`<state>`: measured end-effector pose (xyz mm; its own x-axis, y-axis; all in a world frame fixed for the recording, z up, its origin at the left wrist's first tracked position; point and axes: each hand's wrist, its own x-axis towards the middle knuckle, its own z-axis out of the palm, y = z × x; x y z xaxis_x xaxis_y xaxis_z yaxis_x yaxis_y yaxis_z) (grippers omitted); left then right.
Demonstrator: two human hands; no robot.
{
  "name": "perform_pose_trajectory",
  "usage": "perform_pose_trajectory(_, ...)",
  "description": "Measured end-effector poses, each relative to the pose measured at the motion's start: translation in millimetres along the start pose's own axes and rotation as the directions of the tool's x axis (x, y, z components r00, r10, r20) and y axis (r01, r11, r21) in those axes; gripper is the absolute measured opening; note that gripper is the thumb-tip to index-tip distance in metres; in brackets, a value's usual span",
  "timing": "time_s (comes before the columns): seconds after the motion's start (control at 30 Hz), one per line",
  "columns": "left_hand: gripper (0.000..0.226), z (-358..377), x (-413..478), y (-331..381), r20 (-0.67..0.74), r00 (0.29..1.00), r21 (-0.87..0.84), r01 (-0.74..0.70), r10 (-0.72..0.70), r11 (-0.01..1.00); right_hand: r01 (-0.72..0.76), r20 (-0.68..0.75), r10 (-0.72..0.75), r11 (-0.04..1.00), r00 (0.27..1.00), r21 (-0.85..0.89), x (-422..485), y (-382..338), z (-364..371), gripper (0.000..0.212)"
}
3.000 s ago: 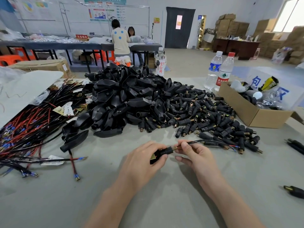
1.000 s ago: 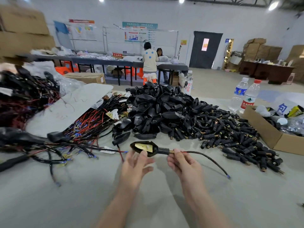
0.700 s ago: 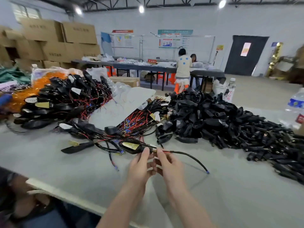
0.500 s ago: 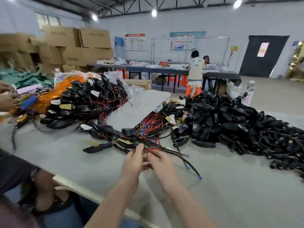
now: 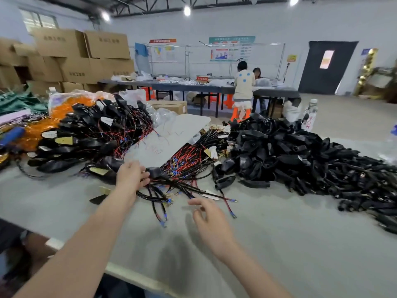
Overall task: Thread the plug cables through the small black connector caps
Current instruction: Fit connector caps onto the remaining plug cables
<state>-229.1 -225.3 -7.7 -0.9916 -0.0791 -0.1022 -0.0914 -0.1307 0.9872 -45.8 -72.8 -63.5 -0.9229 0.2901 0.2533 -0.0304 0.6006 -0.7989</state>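
Note:
My left hand (image 5: pixel 131 175) reaches into a loose heap of black plug cables (image 5: pixel 171 186) with blue-tipped red and black wires, and its curled fingers hold one cable beside a black plug (image 5: pixel 155 172). My right hand (image 5: pixel 207 214) hovers over the grey table (image 5: pixel 279 244) just right of the heap, fingers relaxed and holding nothing. A big mound of black plug shells (image 5: pixel 268 151) lies to the right. It runs into a spread of small black connector caps (image 5: pixel 354 183) at the far right.
A stack of plugs with cables (image 5: pixel 92 130) lies at the left by orange bags. A white board (image 5: pixel 171 136) and a wire bundle (image 5: pixel 197 153) lie behind my hands. A bottle (image 5: pixel 309 115) stands far right. Two people work at a back table.
The view swung left from the caps to the cable heap. Both hands carried the threaded plug cable there; my right hand let go and drew back while my left stays on the heap.

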Motion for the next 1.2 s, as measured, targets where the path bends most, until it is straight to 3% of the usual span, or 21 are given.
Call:
perform_pose_trajectory(0.17,0.032,36,-27,-63,0.110,0.991,0.121,-0.095,0.081,0.988,-0.054,-0.097,0.053,0.999,0.994,-0.006,1,36,-31,0.030)
perform_pose_trajectory(0.27,0.021,48,-35,-84,0.070,0.978,0.238,-0.209,0.197,0.949,-0.108,-0.165,0.107,0.994,0.980,0.003,1,56,-57,0.031)
perform_pose_trajectory(0.4,0.020,61,-38,-94,0.031,0.936,0.375,-0.337,0.351,0.864,-0.170,-0.231,0.186,0.982,0.955,0.088,1,78,-90,0.034)
perform_pose_trajectory(0.6,0.016,94,-25,-90,0.199,0.838,0.476,-0.535,0.507,0.698,-0.157,-0.261,0.217,0.960,0.941,0.234,2,109,-119,0.035)
perform_pose_trajectory(0.7,0.017,115,-11,-84,0.380,0.776,0.582,-0.623,0.503,0.522,-0.150,-0.243,0.268,0.897,0.932,0.415,4,120,-127,0.032)
perform_pose_trajectory(0.8,0.023,140,-1,-82,0.551,0.736,0.699,-0.665,0.394,0.264,-0.165,-0.197,0.354,0.768,0.914,0.619,8,125,-133,0.029)
perform_pose_trajectory(0.9,0.030,161,4,-81,0.616,0.765,0.785,-0.616,0.185,-0.068,-0.170,-0.161,0.384,0.696,0.909,0.698,8,128,-138,0.027)
perform_pose_trajectory(0.97,0.029,168,8,-81,0.602,0.788,0.796,-0.583,0.126,-0.162,-0.174,-0.145,0.393,0.669,0.908,0.722,7,129,-140,0.026)
perform_pose_trajectory(1.03,0.025,171,10,-82,0.587,0.797,0.809,-0.574,0.143,-0.124,-0.175,-0.133,0.394,0.653,0.909,0.737,6,129,-141,0.025)
perform_pose_trajectory(1.07,0.024,172,10,-81,0.572,0.802,0.818,-0.573,0.172,-0.050,-0.176,-0.128,0.394,0.647,0.910,0.742,6,128,-141,0.025)
perform_pose_trajectory(1.13,0.025,173,9,-75,0.516,0.816,0.802,-0.567,0.262,0.187,-0.183,-0.123,0.398,0.646,0.909,0.741,6,128,-140,0.025)
perform_pose_trajectory(1.2,0.026,176,7,-62,0.462,0.808,0.730,-0.581,0.365,0.360,-0.187,-0.122,0.401,0.648,0.908,0.739,6,127,-140,0.026)
